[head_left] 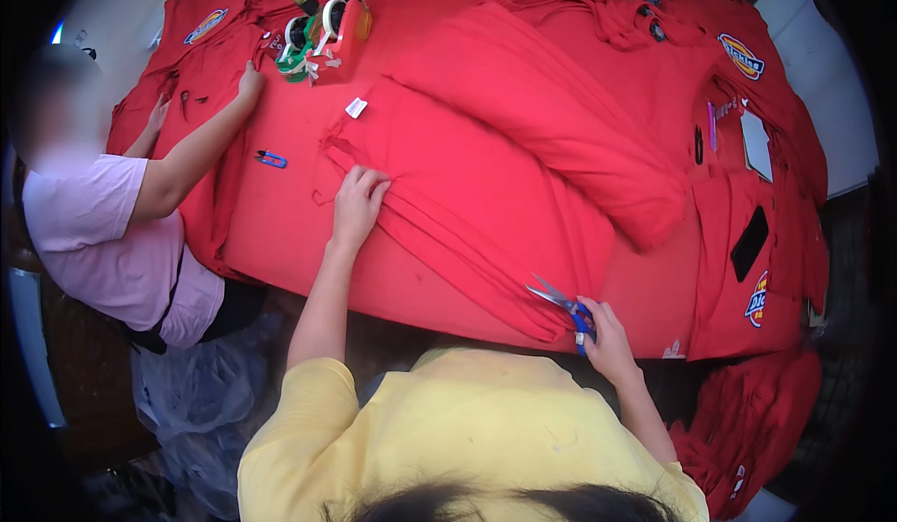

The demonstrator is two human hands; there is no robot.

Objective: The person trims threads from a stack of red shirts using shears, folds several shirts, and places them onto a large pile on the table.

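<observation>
At far left, a co-worker in a pale pink shirt, one hand (249, 81) resting on red garments at the counter's (280, 232) edge. Just right of that, small blue thread snips (271, 158) lying loose on the red cloth. Above, near the far edge, a red-and-green tape dispenser (327, 36) holding rolls of tape, with pens beside it. At centre, left hand (358, 204), fingers together and curled, pressing down the folded red fabric stack (467, 214), likely to keep the layers flat and taut. Further right, right hand (603, 335) closed around blue-handled scissors (561, 302), blades parted at the stack's near edge. At far right, red workwear garments with oval patches (747, 242) piled up.
</observation>
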